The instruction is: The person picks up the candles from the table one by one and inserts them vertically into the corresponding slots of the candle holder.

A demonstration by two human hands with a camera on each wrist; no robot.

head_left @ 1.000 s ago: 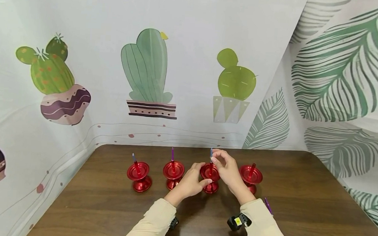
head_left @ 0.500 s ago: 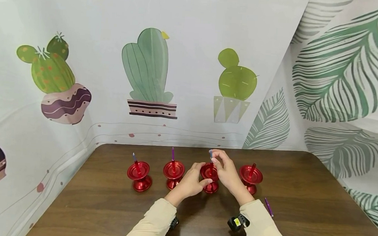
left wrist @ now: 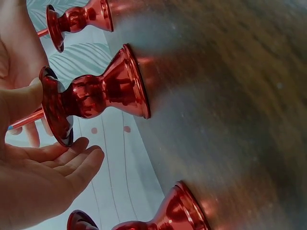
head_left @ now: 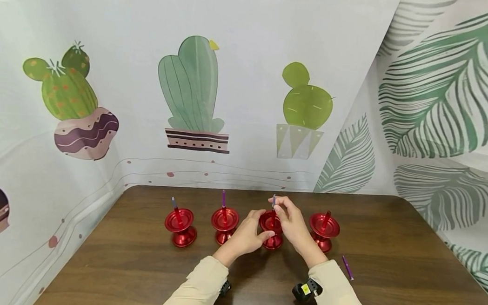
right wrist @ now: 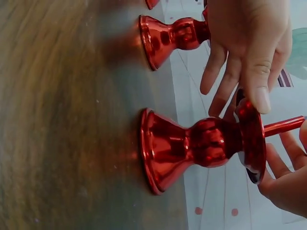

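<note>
In the head view my left hand grips the dish rim of a shiny red candle holder, third from the left, thumb on the near side and fingers round the left. My right hand pinches a thin blue candle upright at the holder's red centre tube. In the left wrist view, a bit of the blue candle shows at the tube's end. The right wrist view shows the left thumb on the dish, the holder's base standing on the table.
To the left stand two red holders, one with a blue candle, one with a purple candle. The rightmost holder has only its red tube. A loose purple candle lies on the brown table by the right sleeve.
My right hand has lowered slightly with the blue candle, which now stands straighter over the tube. The right sleeve has shifted left, uncovering the loose purple candle. My left hand keeps its grip.
</note>
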